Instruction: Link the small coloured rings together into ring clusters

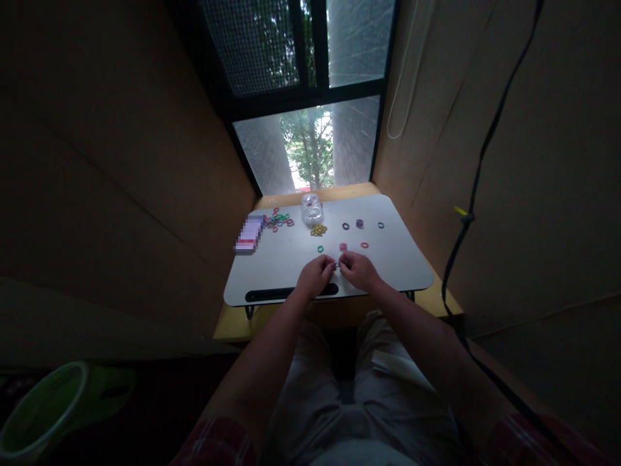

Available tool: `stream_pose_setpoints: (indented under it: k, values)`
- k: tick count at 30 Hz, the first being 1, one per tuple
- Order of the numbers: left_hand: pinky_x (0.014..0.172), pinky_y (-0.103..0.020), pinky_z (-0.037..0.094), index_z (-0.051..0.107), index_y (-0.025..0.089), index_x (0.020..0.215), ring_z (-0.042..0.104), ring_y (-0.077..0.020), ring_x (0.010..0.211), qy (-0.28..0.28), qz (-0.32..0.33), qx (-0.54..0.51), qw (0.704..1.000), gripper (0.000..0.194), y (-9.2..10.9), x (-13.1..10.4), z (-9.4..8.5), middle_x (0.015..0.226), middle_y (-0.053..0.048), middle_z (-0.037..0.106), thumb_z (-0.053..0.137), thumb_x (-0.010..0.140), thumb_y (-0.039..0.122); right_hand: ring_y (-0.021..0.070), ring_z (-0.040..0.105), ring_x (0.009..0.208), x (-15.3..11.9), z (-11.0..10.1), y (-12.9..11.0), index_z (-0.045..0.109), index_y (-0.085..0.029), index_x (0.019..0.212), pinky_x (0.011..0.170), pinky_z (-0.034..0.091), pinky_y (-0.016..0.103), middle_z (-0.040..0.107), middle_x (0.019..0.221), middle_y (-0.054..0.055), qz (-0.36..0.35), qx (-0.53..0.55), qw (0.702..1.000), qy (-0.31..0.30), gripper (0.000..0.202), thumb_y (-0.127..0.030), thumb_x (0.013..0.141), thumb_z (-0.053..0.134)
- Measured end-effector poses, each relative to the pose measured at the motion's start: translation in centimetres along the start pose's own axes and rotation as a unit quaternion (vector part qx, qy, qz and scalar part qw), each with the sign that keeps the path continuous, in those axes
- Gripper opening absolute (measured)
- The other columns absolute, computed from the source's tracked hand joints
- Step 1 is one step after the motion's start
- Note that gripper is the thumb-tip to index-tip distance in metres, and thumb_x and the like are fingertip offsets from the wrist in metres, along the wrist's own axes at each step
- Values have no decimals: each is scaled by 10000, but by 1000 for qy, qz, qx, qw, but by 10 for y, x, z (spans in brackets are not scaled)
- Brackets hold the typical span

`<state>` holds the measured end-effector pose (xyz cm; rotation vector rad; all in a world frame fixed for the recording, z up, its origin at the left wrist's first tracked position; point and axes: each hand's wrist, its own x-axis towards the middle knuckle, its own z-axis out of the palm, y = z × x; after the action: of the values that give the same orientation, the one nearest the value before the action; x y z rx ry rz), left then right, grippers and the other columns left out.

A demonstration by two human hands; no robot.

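Head view, left to right. Green bin (41, 414) is down on your far left. Phone (249, 234), pixelated, sits at the left edge of the white board (398, 262). Right beside it: mixed pile (278, 221) of colored rings, some overlapping. Black slot (272, 295) runs along the near edge, its right end passing under your left wrist. Clear jar (312, 210) stands at the back of the board, yellow rings (319, 230) heaped just in front of it. Your left hand (315, 276) has thumb and fingers pinching one side of a small piece (336, 264); green ring (320, 249) lies just beyond that hand. The piece sits right at the fingertips, between both hands; too small to tell its shape. Pink rings (343, 246) are just past it, dark ring (346, 226) farther back. Your right hand (359, 270) pinches the piece's other side. Beyond it: purple rings (359, 224), red ring (365, 245), then teal ring (381, 225) farthest right. Black cord (485, 145) hangs on your right.
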<state>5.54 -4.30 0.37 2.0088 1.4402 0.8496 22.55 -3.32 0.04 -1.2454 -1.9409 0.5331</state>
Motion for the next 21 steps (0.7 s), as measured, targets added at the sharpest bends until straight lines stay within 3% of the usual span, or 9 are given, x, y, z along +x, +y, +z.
stream_pose_setpoints:
  k: [13, 21]
  values:
    - [713, -262, 430, 638, 216, 965, 610, -142, 773, 16, -8, -18, 1000, 208, 4, -1, 0, 844, -7, 694, 450, 886, 256, 106, 467, 538, -2, 0, -1, 580, -182, 676, 541, 325, 218, 553, 583, -14, 3, 5, 1000, 12, 132, -237, 780, 520]
    - [618, -237, 401, 651, 201, 905, 552, -118, 655, 14, -7, 2, 1000, 186, 5, -3, -1, 776, -5, 663, 539, 836, 332, 104, 469, 538, -1, 2, 1, 580, -182, 674, 539, 318, 220, 562, 589, -13, 9, -1, 1000, 12, 141, -259, 783, 535]
